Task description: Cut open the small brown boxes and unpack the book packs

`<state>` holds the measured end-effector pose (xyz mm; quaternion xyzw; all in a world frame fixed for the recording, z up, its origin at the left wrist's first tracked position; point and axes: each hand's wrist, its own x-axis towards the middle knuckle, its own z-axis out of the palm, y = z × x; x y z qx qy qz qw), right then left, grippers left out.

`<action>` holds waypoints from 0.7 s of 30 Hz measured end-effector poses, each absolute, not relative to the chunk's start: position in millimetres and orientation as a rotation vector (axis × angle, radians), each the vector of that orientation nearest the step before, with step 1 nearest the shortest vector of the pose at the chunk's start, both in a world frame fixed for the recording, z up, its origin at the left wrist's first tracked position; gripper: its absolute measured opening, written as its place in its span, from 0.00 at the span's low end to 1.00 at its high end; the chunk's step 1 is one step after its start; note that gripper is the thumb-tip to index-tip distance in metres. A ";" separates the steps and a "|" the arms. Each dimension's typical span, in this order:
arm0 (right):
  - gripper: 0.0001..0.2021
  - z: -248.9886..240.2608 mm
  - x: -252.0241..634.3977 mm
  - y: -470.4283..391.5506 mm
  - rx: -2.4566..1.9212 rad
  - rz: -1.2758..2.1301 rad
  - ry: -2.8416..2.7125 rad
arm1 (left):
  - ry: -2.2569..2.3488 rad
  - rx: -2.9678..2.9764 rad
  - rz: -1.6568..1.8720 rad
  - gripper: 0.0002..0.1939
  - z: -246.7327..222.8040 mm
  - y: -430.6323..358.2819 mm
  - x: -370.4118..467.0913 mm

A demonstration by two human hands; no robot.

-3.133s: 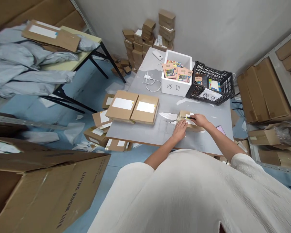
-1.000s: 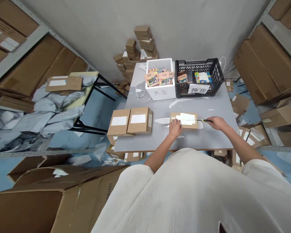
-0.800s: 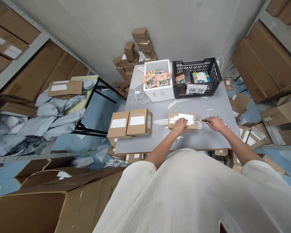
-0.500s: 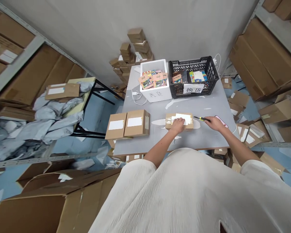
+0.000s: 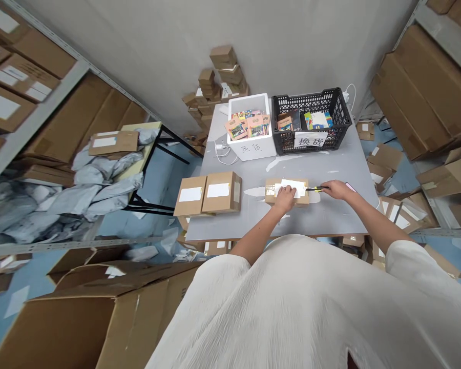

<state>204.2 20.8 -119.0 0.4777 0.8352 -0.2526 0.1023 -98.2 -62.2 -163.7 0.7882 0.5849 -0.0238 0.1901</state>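
A small cardboard box with a white label lies on the grey table in front of me. My left hand rests on top of it, fingers spread flat over the label. In my right hand is a black and yellow utility knife, gripped by its handle. Its tip reaches the right end of the box; whether the blade touches or cuts cannot be made out. Partly covered by my right wrist is a phone on the table.
Two labelled cardboard boxes sit at the table's left. A white foam box and a black plastic crate, both holding colourful packs, stand at the back. Grey mailing bags pile up on the left, and a large open carton is beside me.
My right hand has brought the utility knife left to the right end of the small box. My left hand stays on the box. The whole view has shifted slightly.
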 end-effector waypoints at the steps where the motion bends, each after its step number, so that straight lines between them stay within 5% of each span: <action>1: 0.21 -118.4 200.6 25.0 1.385 -0.714 2.476 | 1.645 2.217 -0.066 0.37 -163.5 -63.2 -98.7; 6: 0.20 -120.6 191.7 34.7 1.340 -0.916 2.422 | 1.650 2.225 -0.071 0.36 -161.3 -65.7 -99.9; 12: 0.30 -131.0 206.4 15.6 1.385 -1.506 2.201 | 1.646 2.218 -0.119 0.33 -154.7 -60.8 -97.9; 21: 0.28 -134.0 220.4 -23.0 1.515 -1.530 2.106 | 1.634 2.238 -0.151 0.33 -153.2 -52.1 -98.1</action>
